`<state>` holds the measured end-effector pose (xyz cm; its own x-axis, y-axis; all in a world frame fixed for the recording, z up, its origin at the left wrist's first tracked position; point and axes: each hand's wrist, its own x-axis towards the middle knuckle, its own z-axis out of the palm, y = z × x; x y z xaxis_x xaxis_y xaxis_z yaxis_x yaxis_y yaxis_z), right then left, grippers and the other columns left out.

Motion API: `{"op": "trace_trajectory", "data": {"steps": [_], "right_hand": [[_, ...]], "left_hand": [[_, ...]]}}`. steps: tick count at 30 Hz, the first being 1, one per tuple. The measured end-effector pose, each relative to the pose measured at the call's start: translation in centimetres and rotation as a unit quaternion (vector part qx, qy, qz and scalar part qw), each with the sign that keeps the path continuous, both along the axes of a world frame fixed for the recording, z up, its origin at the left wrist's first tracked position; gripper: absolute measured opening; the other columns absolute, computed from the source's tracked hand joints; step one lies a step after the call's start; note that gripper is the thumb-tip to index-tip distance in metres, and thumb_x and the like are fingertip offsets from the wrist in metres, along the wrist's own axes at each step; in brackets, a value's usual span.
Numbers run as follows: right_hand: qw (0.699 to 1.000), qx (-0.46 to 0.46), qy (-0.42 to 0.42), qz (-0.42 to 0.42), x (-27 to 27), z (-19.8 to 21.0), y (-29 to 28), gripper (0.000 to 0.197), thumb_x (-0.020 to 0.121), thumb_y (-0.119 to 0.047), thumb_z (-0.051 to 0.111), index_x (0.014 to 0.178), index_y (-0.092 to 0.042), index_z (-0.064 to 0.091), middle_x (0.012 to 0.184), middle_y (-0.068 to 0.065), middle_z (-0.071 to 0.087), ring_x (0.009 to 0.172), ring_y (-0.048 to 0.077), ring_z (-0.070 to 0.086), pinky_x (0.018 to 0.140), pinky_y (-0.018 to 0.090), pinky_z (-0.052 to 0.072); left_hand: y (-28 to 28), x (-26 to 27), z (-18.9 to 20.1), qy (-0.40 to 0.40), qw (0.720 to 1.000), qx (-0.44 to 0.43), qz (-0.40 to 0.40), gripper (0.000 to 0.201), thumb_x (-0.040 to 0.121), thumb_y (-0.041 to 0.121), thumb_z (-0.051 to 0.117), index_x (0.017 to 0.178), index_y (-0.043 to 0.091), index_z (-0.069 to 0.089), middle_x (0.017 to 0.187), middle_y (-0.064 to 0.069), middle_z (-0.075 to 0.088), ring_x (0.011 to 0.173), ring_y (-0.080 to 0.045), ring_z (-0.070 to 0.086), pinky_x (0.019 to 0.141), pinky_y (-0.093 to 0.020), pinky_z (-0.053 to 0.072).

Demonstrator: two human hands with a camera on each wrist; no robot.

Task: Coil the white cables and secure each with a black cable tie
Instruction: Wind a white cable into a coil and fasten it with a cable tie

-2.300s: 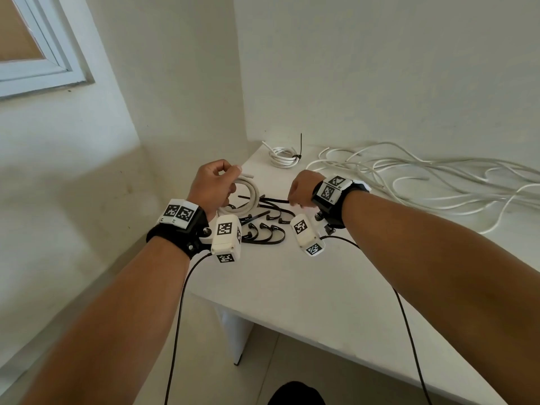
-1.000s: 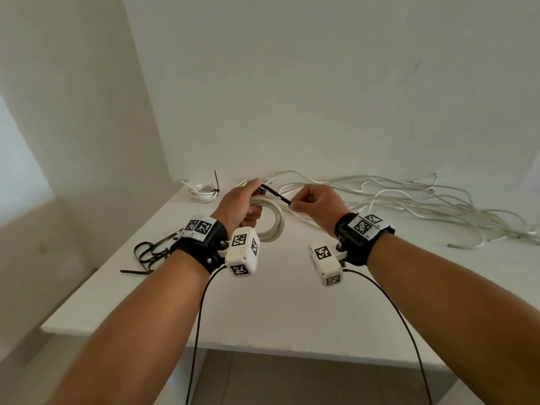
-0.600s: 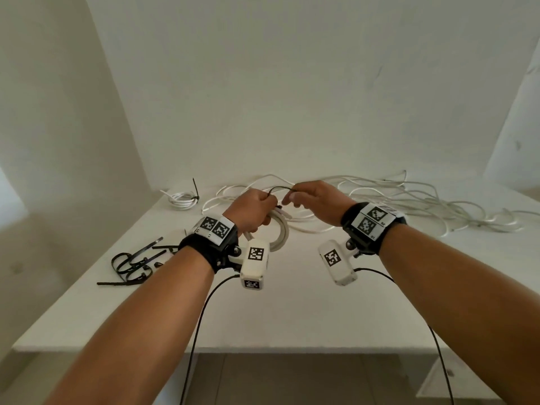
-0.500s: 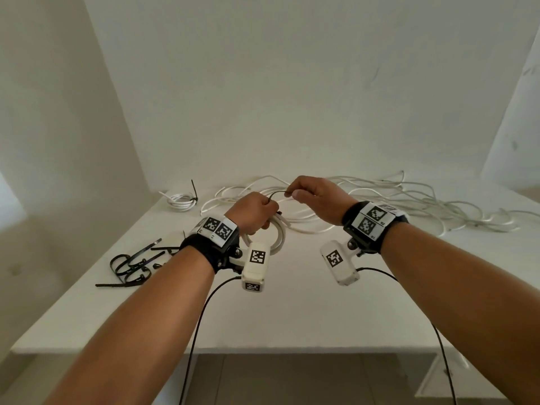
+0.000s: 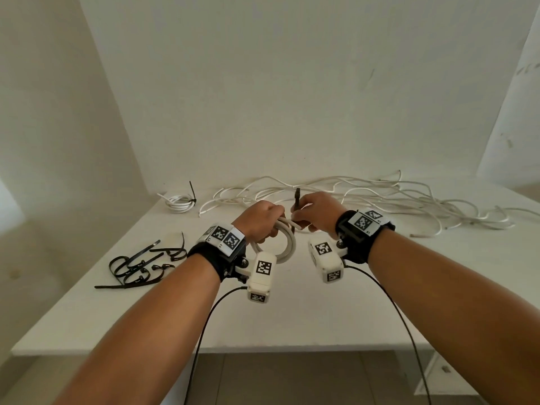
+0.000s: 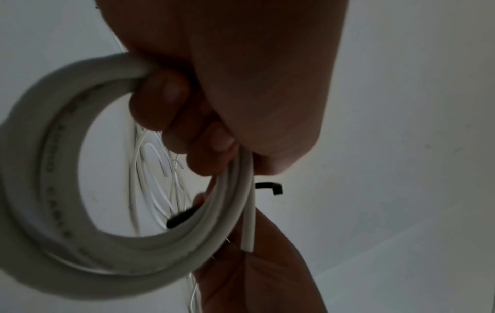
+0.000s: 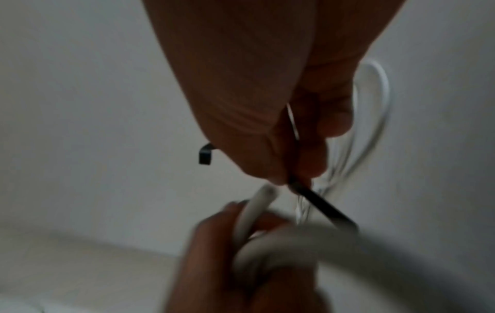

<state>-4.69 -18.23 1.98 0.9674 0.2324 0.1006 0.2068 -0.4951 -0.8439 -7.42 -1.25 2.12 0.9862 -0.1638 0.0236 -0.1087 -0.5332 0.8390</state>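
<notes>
Above the table, left hand clamps a white coil while right hand pinches a black tie; one bundle finished, loose cables remain.

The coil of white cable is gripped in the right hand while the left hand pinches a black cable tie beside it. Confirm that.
The hands are swapped. In the head view the left hand grips the coil of white cable, and the right hand pinches the black cable tie beside it.
</notes>
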Motion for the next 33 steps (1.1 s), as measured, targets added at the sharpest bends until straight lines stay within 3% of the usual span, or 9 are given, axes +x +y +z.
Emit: {"op": "trace_trajectory", "data": {"steps": [3,6,8,13,18,21,24,28,33], "right_hand": [[0.998,-0.04,0.027,0.051,-1.1,0.4,0.7,0.004,0.09,-0.015,0.066,0.087,-0.016,0.068,0.075,-0.002,0.067,0.057,0.003,0.061,0.052,0.013,0.044],[0.949,-0.275,-0.058,0.141,-1.9,1.4,0.4,0.018,0.097,-0.022,0.057,0.107,-0.022,0.071,0.112,0.0,0.065,0.099,0.015,0.06,0.085,0.022,0.045],[0.932,-0.312,-0.072,0.17,-2.2,1.8,0.0,0.03,0.097,-0.023,0.056,0.124,-0.022,0.067,0.122,0.003,0.065,0.112,0.022,0.059,0.099,0.035,0.045],[0.896,-0.374,-0.138,0.197,-2.1,2.1,-0.1,0.033,0.098,-0.025,0.055,0.13,-0.023,0.063,0.127,0.004,0.061,0.117,0.023,0.055,0.097,0.032,0.043],[0.933,-0.301,-0.061,0.188,-1.5,2.0,-0.3,0.036,0.096,-0.011,0.056,0.132,-0.006,0.06,0.139,0.019,0.052,0.119,0.029,0.054,0.084,0.02,0.039],[0.976,-0.162,0.038,0.138,-1.6,1.8,0.2,0.032,0.095,0.001,0.05,0.124,0.013,0.056,0.116,0.033,0.058,0.078,0.021,0.057,0.069,0.02,0.046],[0.989,-0.039,0.092,0.112,-1.5,1.4,0.3,0.021,0.093,-0.002,0.051,0.112,0.003,0.059,0.091,0.013,0.063,0.074,0.018,0.059,0.071,0.029,0.05],[0.99,0.055,0.094,0.085,-1.8,1.6,0.2,0.029,0.097,-0.023,0.054,0.123,-0.012,0.057,0.098,0.01,0.073,0.081,0.019,0.067,0.07,0.033,0.049],[0.983,-0.068,-0.092,0.145,-2.4,1.5,0.2,0.052,0.073,-0.031,0.086,0.115,-0.025,0.056,0.118,-0.009,0.06,0.105,0.01,0.06,0.08,0.019,0.048]], "left_hand": [[-0.3,-0.3,-0.1,-0.041,0.999,0.035,-0.006,0.022,0.096,0.017,0.041,0.082,0.009,0.057,0.059,-0.004,0.053,0.045,-0.015,0.039,0.041,-0.022,0.028],[-0.3,-0.4,-0.3,-0.068,0.997,0.033,0.011,0.01,0.096,0.019,0.044,0.096,0.014,0.053,0.065,-0.002,0.058,0.042,-0.008,0.047,0.039,-0.02,0.032],[-0.2,-0.4,-0.4,-0.065,0.998,0.015,0.018,0.011,0.096,0.021,0.045,0.101,0.015,0.052,0.071,-0.006,0.062,0.049,-0.013,0.051,0.04,-0.022,0.033],[-0.3,-0.6,-0.3,-0.011,0.997,-0.07,0.021,0.02,0.097,0.022,0.049,0.115,0.017,0.056,0.068,-0.004,0.059,0.047,-0.01,0.046,0.042,-0.022,0.03],[-0.2,-1.0,-0.6,0.058,0.989,-0.139,-0.006,0.02,0.099,0.018,0.045,0.106,0.012,0.063,0.049,0.004,0.046,0.04,-0.007,0.03,0.039,-0.018,0.022],[-0.5,-1.0,-0.7,0.065,0.987,-0.148,-0.005,0.021,0.097,0.018,0.047,0.086,0.008,0.061,0.05,0.001,0.046,0.039,-0.008,0.029,0.04,-0.018,0.023],[-0.6,-0.8,-0.8,0.057,0.985,-0.158,0.027,0.026,0.098,0.017,0.048,0.075,0.015,0.058,0.047,0.003,0.048,0.036,-0.006,0.033,0.039,-0.017,0.026],[0.0,-0.5,-0.4,0.038,0.991,-0.104,0.074,0.024,0.096,0.012,0.044,0.082,0.012,0.063,0.052,0.0,0.053,0.043,-0.01,0.037,0.045,-0.022,0.03],[0.8,0.6,-0.4,0.048,0.98,-0.109,0.158,0.026,0.093,0.015,0.047,0.069,0.01,0.055,0.052,-0.001,0.047,0.039,-0.012,0.036,0.038,-0.019,0.031]]}}
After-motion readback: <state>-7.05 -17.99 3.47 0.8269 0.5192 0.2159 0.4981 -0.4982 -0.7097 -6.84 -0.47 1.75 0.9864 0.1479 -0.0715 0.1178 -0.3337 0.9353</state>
